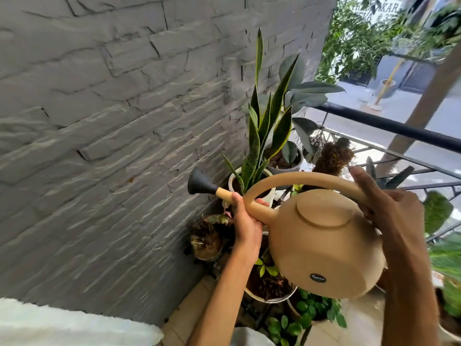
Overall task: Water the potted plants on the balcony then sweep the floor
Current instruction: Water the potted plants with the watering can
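Note:
I hold a beige watering can [324, 243] up in front of me, tipped toward the wall. My left hand [245, 221] grips its spout just behind the black rose head [199, 182]. My right hand [391, 208] grips the arched handle at its back end. Behind the spout stands a snake plant [264, 126] in a white pot [233, 182]. A rubber plant [304, 93] grows in a grey pot [291, 168] beyond it. Below the can sits a pot of soil with small leaves [269, 285].
A grey stone wall [112, 121] fills the left. A black balcony railing [389, 126] runs along the right, with more plants [436, 211] beside it. A brown bulb-like plant [207, 240] sits low by the wall. Leafy pots [311, 310] stand on the pale floor tiles [361, 325].

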Demonstrator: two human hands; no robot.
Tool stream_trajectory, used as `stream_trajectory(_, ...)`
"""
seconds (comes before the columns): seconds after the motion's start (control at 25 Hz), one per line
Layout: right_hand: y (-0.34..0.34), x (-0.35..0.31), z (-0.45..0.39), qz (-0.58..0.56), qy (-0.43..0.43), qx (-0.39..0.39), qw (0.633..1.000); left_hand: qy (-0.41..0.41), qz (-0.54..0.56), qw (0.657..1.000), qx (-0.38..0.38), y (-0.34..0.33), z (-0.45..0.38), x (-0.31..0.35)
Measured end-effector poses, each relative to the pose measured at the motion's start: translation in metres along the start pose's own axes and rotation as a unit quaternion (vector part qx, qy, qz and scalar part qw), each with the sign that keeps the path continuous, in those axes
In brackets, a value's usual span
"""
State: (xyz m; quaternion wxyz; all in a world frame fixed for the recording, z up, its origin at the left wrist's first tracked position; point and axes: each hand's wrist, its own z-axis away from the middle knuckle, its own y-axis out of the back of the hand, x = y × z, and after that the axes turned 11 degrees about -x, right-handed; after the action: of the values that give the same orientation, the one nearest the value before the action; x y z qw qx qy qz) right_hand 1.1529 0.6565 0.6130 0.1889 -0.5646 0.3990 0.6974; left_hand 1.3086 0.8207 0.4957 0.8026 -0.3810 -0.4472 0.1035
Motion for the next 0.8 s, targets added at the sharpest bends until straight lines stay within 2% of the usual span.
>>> stream_trajectory(0.28,-0.014,0.0,-0.008,0.004,-0.023,0.025,0.999,0.046,-0.004,0.999,-0.001,0.003,-0.014,0.001)
stream_trajectory(0.8,-0.034,0.001,-0.013,0.008,-0.051,0.027,0.998,0.044,0.011,0.999,0.006,0.024,-0.023,0.004)
